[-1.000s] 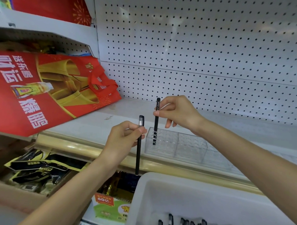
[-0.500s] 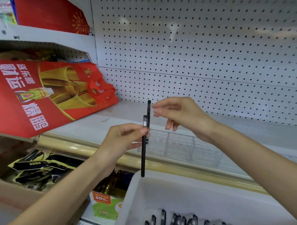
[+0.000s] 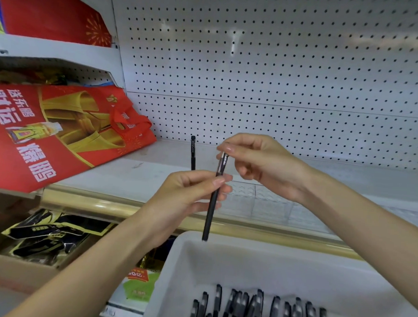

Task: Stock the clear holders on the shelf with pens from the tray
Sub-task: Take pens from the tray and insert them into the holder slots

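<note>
Your left hand (image 3: 187, 191) pinches 1 black pen (image 3: 211, 211) between thumb and fingertips, about a third of the way down from its top; the pen hangs nearly upright, tilted a little, with its lower end just above the rim of the white tray (image 3: 247, 253). Your right hand (image 3: 262, 165) has its forefinger and thumb closed on the pen's top end, the other fingers curled loosely beneath; so both hands hold the same pen. A second, standing pen (image 3: 193, 153) is upright in the left end of the clear holder (image 3: 268, 201), which sits on the shelf (image 3: 121, 176) just behind your hands; its lower part is hidden by your left hand. The loose pens (image 3: 256, 306) lie side by side at the near end of the tray.

Expect the pen to be light, stiff and smooth; a 2-finger pinch should be enough, but a smooth barrel can swivel if you hold it at 1 point only. Taking it near the top, as your right hand does, probably leaves the lower end free to find a cell. The holder looks like thin clear plastic and is likely light; a sideways push with the pen could slide it, so lower the pen straight down. The cell walls are hard to see through the plastic.
</note>
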Available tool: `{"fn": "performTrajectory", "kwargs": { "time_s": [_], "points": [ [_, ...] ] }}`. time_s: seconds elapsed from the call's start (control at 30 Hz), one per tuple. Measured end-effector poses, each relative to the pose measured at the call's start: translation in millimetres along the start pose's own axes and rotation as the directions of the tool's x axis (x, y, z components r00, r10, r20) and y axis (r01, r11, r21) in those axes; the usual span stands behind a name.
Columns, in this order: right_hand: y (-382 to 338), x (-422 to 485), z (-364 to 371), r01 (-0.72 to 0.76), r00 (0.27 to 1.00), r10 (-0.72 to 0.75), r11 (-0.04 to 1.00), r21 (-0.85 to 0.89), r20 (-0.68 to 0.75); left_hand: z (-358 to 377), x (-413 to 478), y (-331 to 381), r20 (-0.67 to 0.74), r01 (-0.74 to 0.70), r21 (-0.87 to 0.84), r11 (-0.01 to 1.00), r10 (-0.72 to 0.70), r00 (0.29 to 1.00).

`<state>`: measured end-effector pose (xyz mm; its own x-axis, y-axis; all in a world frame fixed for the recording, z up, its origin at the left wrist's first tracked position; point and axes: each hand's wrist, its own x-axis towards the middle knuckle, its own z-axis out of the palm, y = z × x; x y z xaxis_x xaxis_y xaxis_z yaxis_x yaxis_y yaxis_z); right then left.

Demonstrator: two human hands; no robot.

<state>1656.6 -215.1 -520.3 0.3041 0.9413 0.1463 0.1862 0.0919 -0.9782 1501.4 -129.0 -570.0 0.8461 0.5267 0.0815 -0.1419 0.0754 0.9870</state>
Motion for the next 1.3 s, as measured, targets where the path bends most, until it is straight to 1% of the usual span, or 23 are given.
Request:
{"fn": "performTrajectory", "kwargs": {
  "time_s": [0.03, 0.1, 0.17, 0.27, 0.33, 0.43, 0.47, 0.5, 0.57, 0.6, 0.63, 0.67, 0.7, 0.77, 0.87, 1.03, 1.13, 1.3],
  "points": [
    [-1, 0, -2, 0.013, 1.0, -0.013, 1.0, 0.017, -0.025, 0, -1, -1, -0.007, -0.002, 0.031, 1.0, 0.002, 1.0],
    [-2, 0, -5, 0.036, 0.998, -0.036, 0.999, -0.002, -0.043, 0, -3, -4, -0.035, -0.001, 0.066, 0.998, 0.003, 0.999],
    [0, -2, -5, 0.046, 0.999, -0.047, 0.998, -0.043, -0.015, 0, -3, -5, -0.054, -0.003, 0.062, 0.998, 0.007, 0.999],
    [5, -4, -1, 0.067, 0.998, -0.067, 0.998, -0.017, -0.001, 0, -2, -4, -0.052, -0.023, 0.079, 0.997, 0.027, 0.998],
    [3, -3, 0, 0.088, 0.995, -0.087, 0.996, 0.015, -0.045, 1, -1, -4, -0.088, -0.036, 0.172, 0.984, 0.052, 0.995],
    [-2, 5, -4, 0.123, 0.979, -0.118, 0.992, 0.022, -0.165, -7, 2, -9, -0.21, -0.067, 0.306, 0.95, 0.136, 0.968],
    [-4, 9, -5, 0.135, 0.971, -0.133, 0.991, -0.006, -0.201, -13, 3, -13, -0.232, -0.102, 0.388, 0.916, 0.204, 0.951],
    [-5, 13, -7, 0.145, 0.962, -0.151, 0.989, -0.04, -0.23, -22, 3, -17, -0.22, -0.137, 0.515, 0.846, 0.285, 0.933],
    [-5, 23, -7, 0.167, 0.941, -0.189, 0.981, -0.099, -0.281, -38, 1, -25, -0.129, -0.152, 0.767, 0.624, 0.381, 0.916],
    [-4, 28, -7, 0.176, 0.929, -0.208, 0.976, -0.128, -0.308, -45, 1, -28, -0.082, -0.142, 0.848, 0.511, 0.39, 0.917],
    [-3, 33, -5, 0.18, 0.917, -0.227, 0.97, -0.166, -0.329, -50, 1, -31, -0.047, -0.129, 0.896, 0.425, 0.379, 0.924],
    [-1, 39, -3, 0.18, 0.908, -0.244, 0.961, -0.209, -0.339, -53, 1, -34, -0.022, -0.118, 0.923, 0.367, 0.356, 0.934],
    [2, 44, 0, 0.178, 0.905, -0.258, 0.952, -0.248, -0.338, -56, 1, -37, -0.008, -0.109, 0.934, 0.339, 0.327, 0.945],
    [9, 53, 6, 0.178, 0.907, -0.274, 0.937, -0.3, -0.32, -60, 3, -43, 0.011, -0.109, 0.935, 0.337, 0.282, 0.959],
    [18, 62, 13, 0.187, 0.902, -0.305, 0.913, -0.363, -0.305, -60, 2, -48, 0.023, -0.121, 0.927, 0.355, 0.267, 0.964],
    [18, 70, 13, 0.187, 0.901, -0.313, 0.906, -0.38, -0.302, -60, 0, -52, 0.045, -0.122, 0.933, 0.338, 0.226, 0.973],
    [20, 71, 11, 0.16, 0.915, -0.289, 0.9, -0.406, -0.28, -64, 3, -55, 0.065, -0.148, 0.921, 0.36, 0.231, 0.971],
    [36, 71, 14, 0.067, 0.958, -0.188, 0.882, -0.467, -0.218, -64, 3, -53, 0.076, -0.154, 0.916, 0.371, 0.215, 0.974]
  ]
}}
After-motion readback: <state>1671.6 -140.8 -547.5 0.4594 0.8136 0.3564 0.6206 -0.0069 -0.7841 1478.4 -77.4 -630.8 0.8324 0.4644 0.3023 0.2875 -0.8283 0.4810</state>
